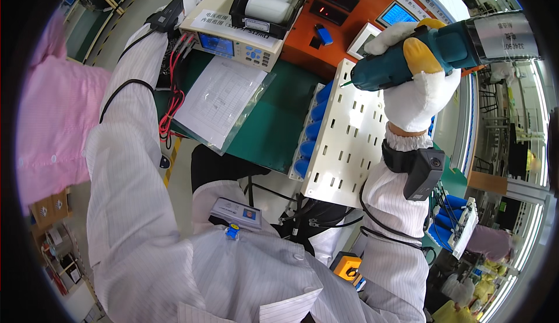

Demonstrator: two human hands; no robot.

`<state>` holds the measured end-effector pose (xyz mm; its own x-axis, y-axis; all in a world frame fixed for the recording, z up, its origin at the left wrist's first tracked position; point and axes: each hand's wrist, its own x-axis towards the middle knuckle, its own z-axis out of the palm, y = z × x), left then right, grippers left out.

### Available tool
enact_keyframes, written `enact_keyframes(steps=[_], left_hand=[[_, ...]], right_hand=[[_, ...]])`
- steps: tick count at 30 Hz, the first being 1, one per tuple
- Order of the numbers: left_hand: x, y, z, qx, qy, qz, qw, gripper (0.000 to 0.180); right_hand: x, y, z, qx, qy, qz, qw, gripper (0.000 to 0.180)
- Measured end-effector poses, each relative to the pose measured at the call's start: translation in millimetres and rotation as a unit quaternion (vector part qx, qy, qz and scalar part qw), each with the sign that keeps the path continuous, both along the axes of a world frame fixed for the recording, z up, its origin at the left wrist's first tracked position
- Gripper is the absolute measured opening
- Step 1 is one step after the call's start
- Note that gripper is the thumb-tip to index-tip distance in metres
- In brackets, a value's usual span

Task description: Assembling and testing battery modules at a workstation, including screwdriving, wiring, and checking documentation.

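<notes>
Right hand (420,93), white-gloved, grip closed around a teal-and-yellow power screwdriver (431,52) at 2 o'clock, bit tip touching the top edge of a white slotted plate (349,142) capping blue cylindrical cells (308,131) on the green counter (273,125). Left hand (166,17) at 11 o'clock by the meter (236,42); it's hidden behind a wrist device, so can't tell its grip. Risk: the bit sits at an angle and may skid off the plate, likely gouging a cell; the unsteadied plate could shift.
</notes>
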<state>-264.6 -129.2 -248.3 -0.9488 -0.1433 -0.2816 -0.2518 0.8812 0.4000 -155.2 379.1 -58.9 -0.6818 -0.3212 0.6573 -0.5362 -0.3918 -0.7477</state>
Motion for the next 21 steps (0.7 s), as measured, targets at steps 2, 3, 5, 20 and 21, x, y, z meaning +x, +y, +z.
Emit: enact_keyframes(steps=[2,3,5,20,21], left_hand=[[-12,-9,-5,0.116,-0.041,0.037,0.992,0.031],[-19,-7,-5,0.076,-0.038,0.021,0.996,0.032],[-30,-5,-5,-0.004,-0.032,-0.008,0.999,0.032],[-4,12,11,-0.167,0.151,0.051,0.973,0.023],[0,13,13,-0.169,0.153,0.052,0.972,0.023]], right_hand=[[0,-1,-1,0.018,-0.02,-0.015,1.0,0.036],[-1,-1,-2,0.009,-0.002,-0.013,1.0,0.036],[-1,-2,-3,0.0,0.017,-0.012,1.0,0.036],[3,-9,1,-0.003,-0.036,-0.051,0.998,0.03],[2,-9,1,-0.005,-0.034,-0.051,0.998,0.03]])
